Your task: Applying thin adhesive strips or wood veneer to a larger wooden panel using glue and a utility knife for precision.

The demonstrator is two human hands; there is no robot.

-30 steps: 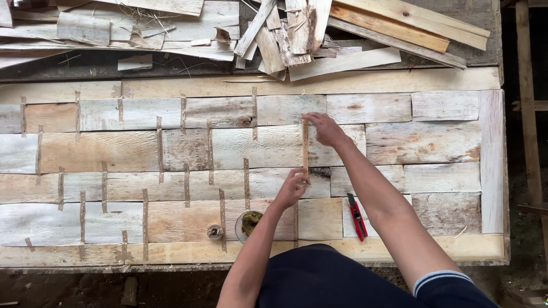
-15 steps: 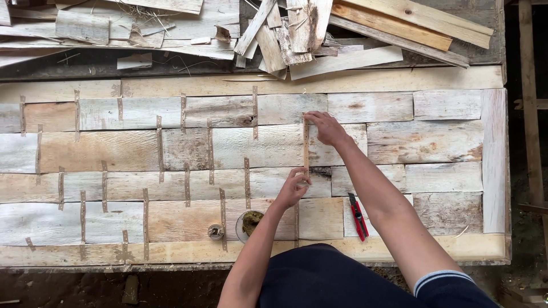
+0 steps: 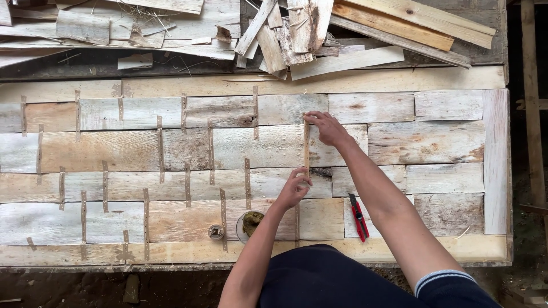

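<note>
Wood veneer sheets (image 3: 285, 145) on worktop; tape strip (image 3: 306, 149) spans a seam. Left hand (image 3: 294, 188) pinches its lower end, right hand (image 3: 325, 128) fingers press its top. Seam-taping step; smoothing it needs firm, even pressure.

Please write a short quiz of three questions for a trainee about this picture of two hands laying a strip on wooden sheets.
1. True or false: both hands touch the thin strip.
2. Which thing lies right of the left hand? A) red utility knife B) hammer C) saw
3. Fill in: near the tape roll stands a round ____ with dark paste.

Key:
1. True; the right hand presses the far end, the left hand the near end.
2. A, the red utility knife.
3. Container.
</note>
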